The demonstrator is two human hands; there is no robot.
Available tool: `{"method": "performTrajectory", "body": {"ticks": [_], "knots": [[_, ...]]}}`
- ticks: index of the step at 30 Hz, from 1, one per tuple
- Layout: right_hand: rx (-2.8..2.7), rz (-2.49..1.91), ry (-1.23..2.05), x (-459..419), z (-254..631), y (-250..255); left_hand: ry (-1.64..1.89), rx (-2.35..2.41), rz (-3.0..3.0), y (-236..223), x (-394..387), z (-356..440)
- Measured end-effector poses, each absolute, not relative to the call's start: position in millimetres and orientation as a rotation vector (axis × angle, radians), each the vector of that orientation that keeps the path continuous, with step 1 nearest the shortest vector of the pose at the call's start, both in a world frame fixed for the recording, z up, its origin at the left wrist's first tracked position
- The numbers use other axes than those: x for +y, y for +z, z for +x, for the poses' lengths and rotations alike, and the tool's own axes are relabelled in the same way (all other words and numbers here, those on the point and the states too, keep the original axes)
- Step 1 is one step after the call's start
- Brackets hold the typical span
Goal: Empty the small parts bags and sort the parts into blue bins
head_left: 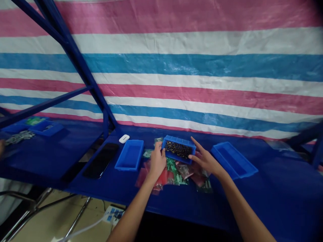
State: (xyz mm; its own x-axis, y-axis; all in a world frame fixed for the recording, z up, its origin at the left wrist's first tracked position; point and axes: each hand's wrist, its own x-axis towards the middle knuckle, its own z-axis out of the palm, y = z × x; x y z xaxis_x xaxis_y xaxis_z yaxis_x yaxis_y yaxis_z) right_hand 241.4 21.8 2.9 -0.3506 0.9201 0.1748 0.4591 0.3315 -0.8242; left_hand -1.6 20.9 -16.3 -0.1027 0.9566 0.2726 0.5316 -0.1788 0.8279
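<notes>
Between my two hands is a small blue plastic bin [178, 159] filled with dark, brassy screws [178, 149]. My left hand [158, 160] grips its left end, fingers closed on the wall. At the right end, my right hand [204, 158] holds the bin with the thumb on the near corner and a finger stretched along the far one. The bin sits tilted over a heap of small plastic bags; red bags [161, 179] lie at the left and green ones [179, 176] in the middle, with contents too small to make out.
An empty blue tray [130, 155] stands left of the heap, another blue tray [234, 160] to the right. A black phone [101, 160] and a white earbud case [124, 138] lie at the left. Blue frame bars [85, 70] rise there. On the neighbouring table are bins [46, 127] and metal parts [20, 137].
</notes>
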Motion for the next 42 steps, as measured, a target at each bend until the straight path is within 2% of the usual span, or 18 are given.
{"method": "performTrajectory", "body": {"ticks": [7, 29, 42], "knots": [[-1.911, -1.159, 0.964, 31, 242, 17, 1.224, 1.594, 1.674, -16, 28, -4], [-1.916, -1.295, 0.650, 5, 233, 4, 1.281, 1.548, 1.655, -23, 16, -19], [-1.851, -1.276, 0.648, 20, 240, 9, 1.200, 1.444, 1.675, -15, 28, -24]]}}
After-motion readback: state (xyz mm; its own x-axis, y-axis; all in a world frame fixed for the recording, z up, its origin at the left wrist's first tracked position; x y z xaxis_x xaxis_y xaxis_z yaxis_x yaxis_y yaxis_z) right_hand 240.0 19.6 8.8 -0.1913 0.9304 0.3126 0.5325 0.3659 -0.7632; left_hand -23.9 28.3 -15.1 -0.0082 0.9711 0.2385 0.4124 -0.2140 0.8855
